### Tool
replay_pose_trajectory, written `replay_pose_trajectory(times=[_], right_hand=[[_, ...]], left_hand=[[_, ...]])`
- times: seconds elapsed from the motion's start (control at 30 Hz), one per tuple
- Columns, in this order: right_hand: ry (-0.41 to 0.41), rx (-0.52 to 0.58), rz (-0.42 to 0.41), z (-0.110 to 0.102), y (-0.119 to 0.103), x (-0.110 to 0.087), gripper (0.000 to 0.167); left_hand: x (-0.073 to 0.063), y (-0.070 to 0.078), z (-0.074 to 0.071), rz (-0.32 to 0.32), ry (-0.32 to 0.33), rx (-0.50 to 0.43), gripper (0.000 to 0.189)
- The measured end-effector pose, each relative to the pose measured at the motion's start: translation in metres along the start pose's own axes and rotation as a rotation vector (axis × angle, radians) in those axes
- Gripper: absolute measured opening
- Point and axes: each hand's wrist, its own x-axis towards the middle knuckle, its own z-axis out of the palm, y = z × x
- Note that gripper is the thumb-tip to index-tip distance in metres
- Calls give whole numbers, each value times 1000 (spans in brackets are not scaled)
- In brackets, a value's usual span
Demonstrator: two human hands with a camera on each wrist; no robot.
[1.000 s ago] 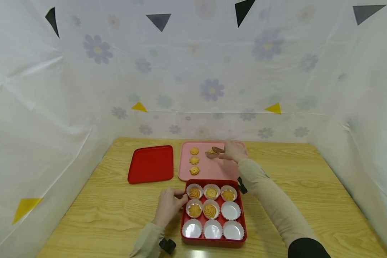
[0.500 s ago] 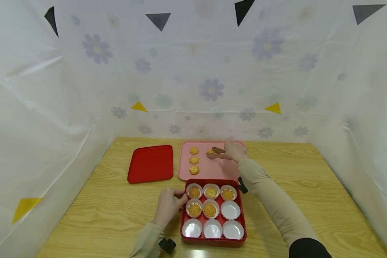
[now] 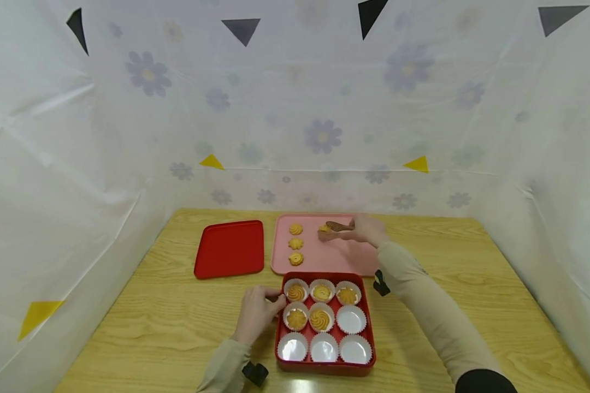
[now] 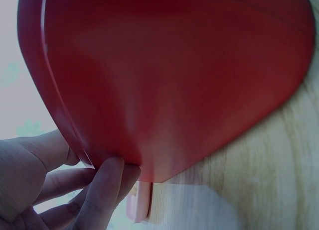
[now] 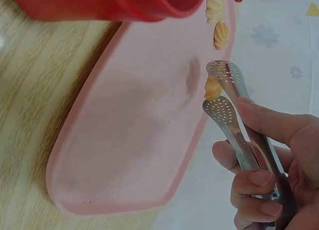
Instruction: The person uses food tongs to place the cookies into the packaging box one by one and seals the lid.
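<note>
Metal tongs (image 5: 249,155) with perforated ends are gripped in my right hand (image 3: 371,230). Between their ends is a golden piped cookie (image 5: 212,89), over the far part of the pink tray (image 3: 324,261). My left hand (image 3: 255,315) pinches the rim and side wall of the red box (image 4: 164,85) near its back left corner. White paper cups (image 3: 351,319) fill the box in three rows. Cookies (image 3: 320,320) sit in the whole back row and in the left and middle cups of the second row. The other cups show bare white bottoms.
Three cookies (image 3: 295,244) line the left side of the pink tray. A flat red tray or lid (image 3: 230,250) lies to its left on the wooden table (image 3: 472,284). Flowered white sheeting (image 3: 275,109) encloses the table at the back and sides.
My right hand, with the tongs and the cookie, has shifted slightly to the right over the pink tray. The left hand and the box have stayed in place.
</note>
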Motion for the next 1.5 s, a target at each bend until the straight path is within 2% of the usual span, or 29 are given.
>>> replay_pose_trajectory(times=[0.33,0.5,0.6,0.8,1.03,1.17,1.4,1.5], right_hand=[[14,183,-105,-6,22,-18,27],[27,208,-184,-13,41,-43,26],[38,212,-217,-17,54,-64,27],[91,171,-275,-22,74,-104,44],[83,139,-360,-21,86,-134,41],[48,126,-398,-20,92,-148,42],[-28,121,-553,-19,90,-159,17],[-40,90,-585,-18,86,-160,19]], left_hand=[[1,1,1,11,1,9,19],[1,2,1,13,-1,1,20],[0,1,2,15,-9,-3,20],[-1,0,2,9,-6,5,19],[-1,0,1,19,-10,2,19],[-1,0,1,32,-9,0,18],[-1,0,1,36,4,10,16],[-1,0,2,38,7,22,16]])
